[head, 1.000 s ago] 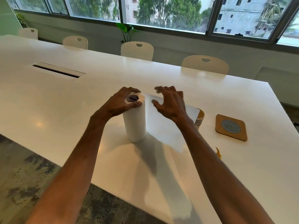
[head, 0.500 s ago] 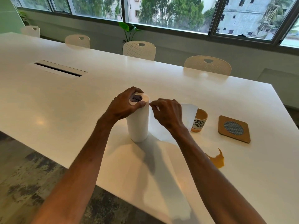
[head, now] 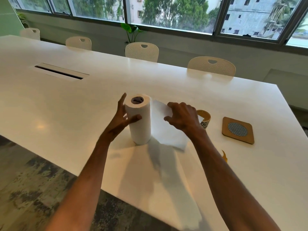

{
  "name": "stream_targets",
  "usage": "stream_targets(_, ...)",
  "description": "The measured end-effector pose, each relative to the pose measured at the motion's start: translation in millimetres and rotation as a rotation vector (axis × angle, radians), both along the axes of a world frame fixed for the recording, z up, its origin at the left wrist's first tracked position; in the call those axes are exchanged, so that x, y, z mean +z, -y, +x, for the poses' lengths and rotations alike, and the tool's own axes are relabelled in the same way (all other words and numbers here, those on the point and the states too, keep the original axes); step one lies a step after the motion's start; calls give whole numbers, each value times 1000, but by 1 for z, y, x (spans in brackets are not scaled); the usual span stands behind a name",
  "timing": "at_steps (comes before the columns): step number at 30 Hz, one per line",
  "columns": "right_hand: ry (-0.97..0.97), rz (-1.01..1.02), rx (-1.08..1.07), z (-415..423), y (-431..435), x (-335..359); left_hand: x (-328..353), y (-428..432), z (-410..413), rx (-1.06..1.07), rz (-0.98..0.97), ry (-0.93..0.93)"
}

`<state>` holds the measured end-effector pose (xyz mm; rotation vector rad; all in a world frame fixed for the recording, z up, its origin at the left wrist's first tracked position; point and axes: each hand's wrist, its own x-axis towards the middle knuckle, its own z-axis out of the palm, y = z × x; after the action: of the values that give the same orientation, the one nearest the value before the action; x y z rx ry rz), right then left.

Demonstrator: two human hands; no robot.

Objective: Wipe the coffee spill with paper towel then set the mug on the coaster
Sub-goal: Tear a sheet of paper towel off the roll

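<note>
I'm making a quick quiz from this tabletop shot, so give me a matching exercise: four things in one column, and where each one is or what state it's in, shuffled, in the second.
Things:
1. paper towel roll
2. mug
3. coaster
4. coffee spill

Places or states:
A. nothing on it, far right on the table
B. upright, steadied by the left hand
C. just past the right hand, partly hidden by it
D. yellow-brown, beside the right forearm, not yet wiped

Pairs: 1-B, 2-C, 3-A, 4-D

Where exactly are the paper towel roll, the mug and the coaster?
paper towel roll (head: 140, 124): head view, on its upright side.
mug (head: 205, 116): head view, on its rim, beside the right hand.
coaster (head: 237, 130): head view, on its round woven centre.
</note>
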<state>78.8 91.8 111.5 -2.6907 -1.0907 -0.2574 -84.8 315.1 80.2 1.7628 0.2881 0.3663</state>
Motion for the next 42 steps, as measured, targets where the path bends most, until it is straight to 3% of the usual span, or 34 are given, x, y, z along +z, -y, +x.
stream_targets(9,-152,-167,-77,9,40,1,-36,11,6,140,1,5)
stream_targets(16,-342,-87,-96,12,71,-16,-37,13,8,187,20,4)
stream_targets(19,-560,56,-87,9,84,-25,-34,14,8,163,32,-8)
stream_targets(26,-928,105,-83,0,93,-40,-38,12,5,131,41,-16)
stream_targets(35,-1100,99,-5,21,146,-50,-45,8,9,132,33,-29)
stream_targets(39,-1077,68,-56,22,160,-48,-49,23,11,316,113,178)
stream_targets(42,-1093,28,-97,17,168,-40,-44,44,11,579,499,475)
